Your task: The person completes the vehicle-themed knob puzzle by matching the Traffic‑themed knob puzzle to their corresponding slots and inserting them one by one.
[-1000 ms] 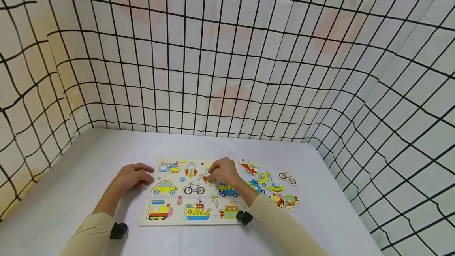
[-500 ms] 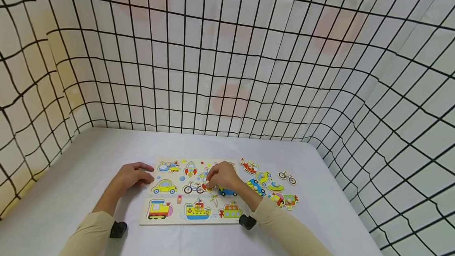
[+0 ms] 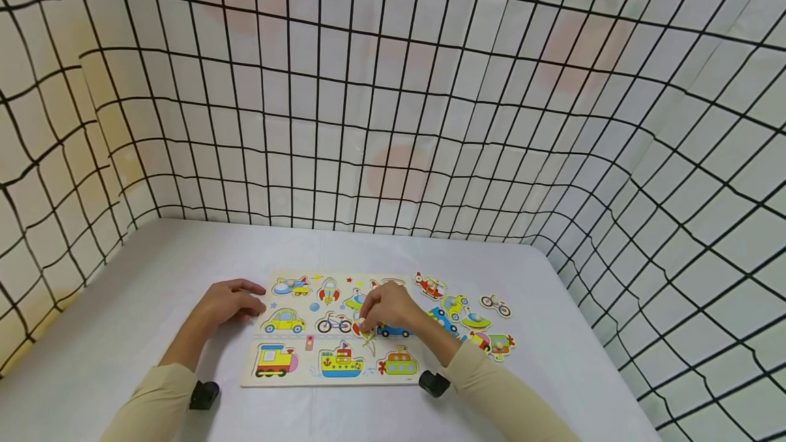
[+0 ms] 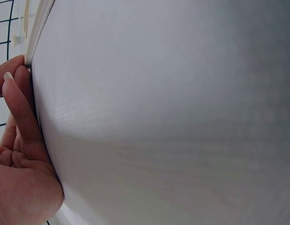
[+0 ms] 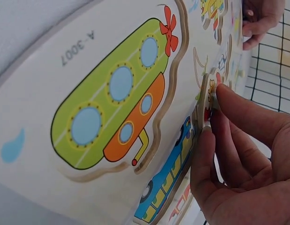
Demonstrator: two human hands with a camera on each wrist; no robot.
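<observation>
A flat wooden puzzle board (image 3: 309, 368) with vehicle pictures lies on the white table. My right hand (image 3: 389, 307) is over its middle, pinching a small puzzle piece (image 5: 209, 97) between thumb and fingertips. Red and yellow show on the piece; the fingers cover most of it. It sits low over the board, near the printed palm tree and the bus picture (image 5: 166, 180). At the board's left edge rests my left hand (image 3: 227, 302), fingers relaxed, fingertips right at the edge. A knobbed airplane piece (image 3: 291, 286) lies in the top left slot.
Right of the board lie several loose pieces: a helicopter (image 3: 431, 286), a flying saucer (image 3: 475, 320), a submarine (image 3: 501, 345) and a bicycle (image 3: 495, 305) among them. Black netting (image 3: 344, 121) hangs before white walls around the table's sides and back.
My right hand has moved down the board, toward me, still pinching the piece; the flying saucer picture has come into view behind it. My left hand has stayed in place.
</observation>
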